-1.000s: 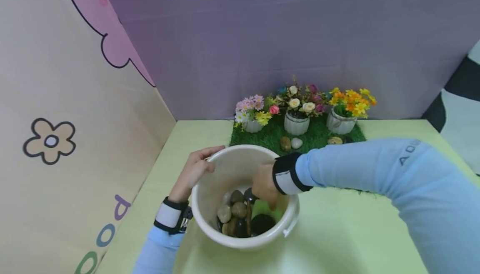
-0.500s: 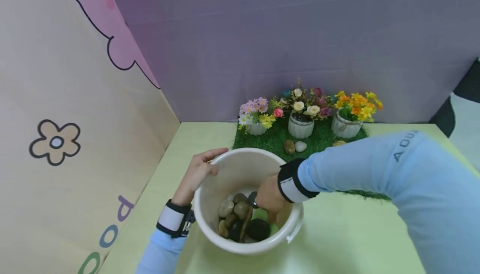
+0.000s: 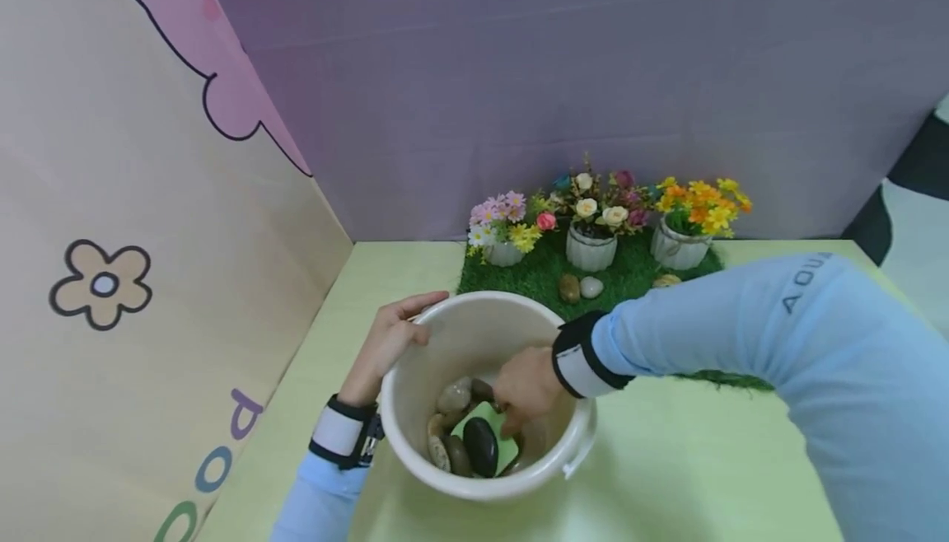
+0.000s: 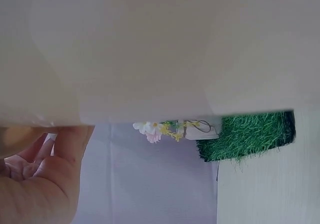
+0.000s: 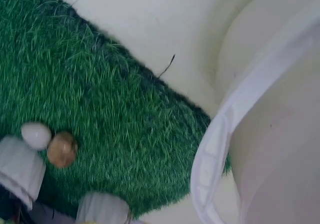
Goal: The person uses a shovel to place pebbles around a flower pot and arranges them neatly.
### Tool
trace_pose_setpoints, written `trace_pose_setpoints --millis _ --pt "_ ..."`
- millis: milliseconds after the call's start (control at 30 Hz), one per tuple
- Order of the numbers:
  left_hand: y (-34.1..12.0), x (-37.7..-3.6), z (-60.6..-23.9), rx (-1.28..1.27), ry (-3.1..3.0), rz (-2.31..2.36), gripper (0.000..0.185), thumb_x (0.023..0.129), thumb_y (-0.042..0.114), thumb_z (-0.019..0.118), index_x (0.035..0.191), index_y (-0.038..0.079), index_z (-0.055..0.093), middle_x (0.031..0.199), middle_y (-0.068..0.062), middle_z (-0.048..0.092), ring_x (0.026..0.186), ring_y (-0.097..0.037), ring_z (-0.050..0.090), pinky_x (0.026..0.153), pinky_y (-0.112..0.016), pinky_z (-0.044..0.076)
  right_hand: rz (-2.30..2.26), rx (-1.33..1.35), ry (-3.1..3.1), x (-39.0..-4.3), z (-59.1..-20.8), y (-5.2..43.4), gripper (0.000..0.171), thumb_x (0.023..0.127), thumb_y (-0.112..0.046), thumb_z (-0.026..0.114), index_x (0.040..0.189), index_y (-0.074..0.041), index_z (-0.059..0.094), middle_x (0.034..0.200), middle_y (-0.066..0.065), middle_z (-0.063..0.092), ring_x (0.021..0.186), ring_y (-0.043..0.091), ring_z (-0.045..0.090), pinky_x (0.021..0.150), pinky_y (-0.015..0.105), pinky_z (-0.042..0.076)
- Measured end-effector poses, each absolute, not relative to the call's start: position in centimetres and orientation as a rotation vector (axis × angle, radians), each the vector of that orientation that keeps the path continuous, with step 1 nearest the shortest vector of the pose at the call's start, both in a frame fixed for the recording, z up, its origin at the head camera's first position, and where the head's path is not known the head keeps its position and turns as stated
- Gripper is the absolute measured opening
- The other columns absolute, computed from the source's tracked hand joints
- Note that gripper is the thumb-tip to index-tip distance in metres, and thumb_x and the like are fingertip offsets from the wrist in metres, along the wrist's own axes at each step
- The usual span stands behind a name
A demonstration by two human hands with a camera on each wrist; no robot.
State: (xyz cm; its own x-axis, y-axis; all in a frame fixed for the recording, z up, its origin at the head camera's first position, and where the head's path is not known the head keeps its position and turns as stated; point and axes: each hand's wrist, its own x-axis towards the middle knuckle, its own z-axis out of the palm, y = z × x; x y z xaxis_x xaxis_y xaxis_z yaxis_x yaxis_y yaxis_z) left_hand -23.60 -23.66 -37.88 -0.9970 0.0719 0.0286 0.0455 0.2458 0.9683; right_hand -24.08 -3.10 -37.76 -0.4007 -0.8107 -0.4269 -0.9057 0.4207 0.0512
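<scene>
A white bucket [image 3: 415, 451] stands on the table, and my left hand [image 3: 385, 344] grips its left rim with the thumb over the inside. In the left wrist view, that hand [image 4: 50, 179] shows beside the bucket wall [image 4: 160, 53]. My right hand [image 3: 530, 385] reaches inside with bent fingers; its fingertips are partly hidden, so what it holds is unclear. Beneath it lies a bright green piece [image 3: 507, 447] with a dark brownish edge. A smooth black stone [image 3: 481, 446] rests over the green, with grey stones [image 3: 454, 396] and brown ones to its left.
Behind the bucket lies an artificial grass mat [image 3: 630, 270] bearing a pink-and-white flower pot [image 3: 504, 254], a rose pot [image 3: 591, 249] and a yellow-orange flower pot [image 3: 680, 247]. A brown stone [image 3: 569, 288] and a white stone [image 3: 591, 287] sit there. The bucket's handle [image 5: 215, 154] hangs outside.
Inside the bucket, the stones have shifted around the green piece, and the black stone now lies farther left. My right hand stays in the bucket; my left keeps its grip on the rim.
</scene>
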Motion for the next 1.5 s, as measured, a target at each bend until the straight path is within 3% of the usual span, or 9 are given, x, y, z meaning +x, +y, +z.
trace_pose_setpoints --millis 267,933,1200,1500 --pt "-24.0 -24.0 -38.3 0.17 2.474 1.9 0.062 0.064 -0.005 0.046 0.12 0.018 0.062 0.113 -0.008 0.064 0.084 -0.019 0.06 0.065 -0.031 0.051 0.168 -1.44 2.269 -24.3 -34.3 -2.2 0.046 0.084 -0.046 0.055 0.049 -0.022 0.037 0.046 -0.012 0.031 0.042 0.004 0.03 0.042 0.02 0.022" --pt "-23.7 -24.5 -37.8 0.186 2.484 1.83 0.06 0.067 -0.005 0.047 0.121 0.015 0.06 0.118 -0.011 0.061 0.088 -0.019 0.059 0.064 -0.029 0.05 -0.288 -1.335 2.255 -24.8 -32.3 -1.0 0.043 0.088 -0.035 0.055 0.052 -0.022 0.038 0.049 -0.011 0.033 0.043 0.002 0.028 0.046 0.017 0.022" --pt "-23.5 -24.7 -37.9 0.22 2.534 1.787 0.059 0.067 -0.005 0.048 0.121 0.014 0.061 0.117 -0.01 0.062 0.093 -0.018 0.057 0.072 -0.026 0.047 -0.428 -1.314 2.26 -25.1 -32.1 -0.6 0.037 0.089 -0.034 0.054 0.056 -0.018 0.045 0.052 -0.01 0.037 0.046 0.004 0.032 0.05 0.018 0.025" --pt "-23.3 -22.7 -36.4 0.196 2.54 1.766 0.057 0.069 -0.008 0.046 0.123 0.006 0.058 0.116 -0.016 0.061 0.089 -0.016 0.055 0.073 -0.025 0.045 -0.498 -1.396 2.226 -24.9 -32.4 -1.0 0.038 0.089 -0.032 0.055 0.055 -0.019 0.045 0.05 -0.012 0.037 0.044 0.001 0.033 0.047 0.015 0.026"
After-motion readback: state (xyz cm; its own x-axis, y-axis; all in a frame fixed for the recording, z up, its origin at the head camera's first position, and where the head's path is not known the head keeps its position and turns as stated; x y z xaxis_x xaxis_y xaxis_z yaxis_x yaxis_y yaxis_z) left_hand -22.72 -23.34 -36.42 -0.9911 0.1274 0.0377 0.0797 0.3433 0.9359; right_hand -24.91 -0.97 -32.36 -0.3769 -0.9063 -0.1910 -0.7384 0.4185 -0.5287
